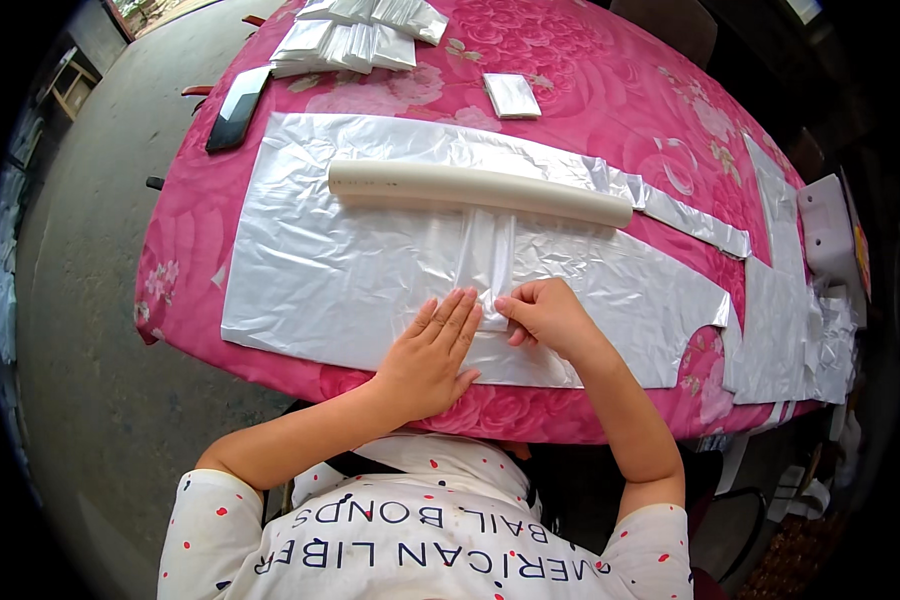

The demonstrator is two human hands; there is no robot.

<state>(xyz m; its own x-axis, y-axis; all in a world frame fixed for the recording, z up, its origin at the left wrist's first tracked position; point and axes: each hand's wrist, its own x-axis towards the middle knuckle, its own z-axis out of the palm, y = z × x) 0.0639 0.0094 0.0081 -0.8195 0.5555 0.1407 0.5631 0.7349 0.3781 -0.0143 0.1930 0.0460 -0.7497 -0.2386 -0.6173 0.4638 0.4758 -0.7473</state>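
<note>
Silvery-white plastic bags (320,280) lie spread flat in front of me, with their handle strips stretching to the right. A narrow folded plastic bag (482,255) runs toward me over the middle of them, its far end under a cream tube (470,188). My left hand (432,350) lies flat on the plastic beside the near end of that folded bag, fingers stretched out. On its right side, my right hand (548,314) pinches the folded bag's edge between thumb and forefinger.
The table wears a pink floral cloth (590,60). A phone (238,108) lies at the far left, near piled folded bags (345,45). One small folded packet (511,96) sits beyond the tube. More plastic bags (778,330) and a white container (828,230) stand right.
</note>
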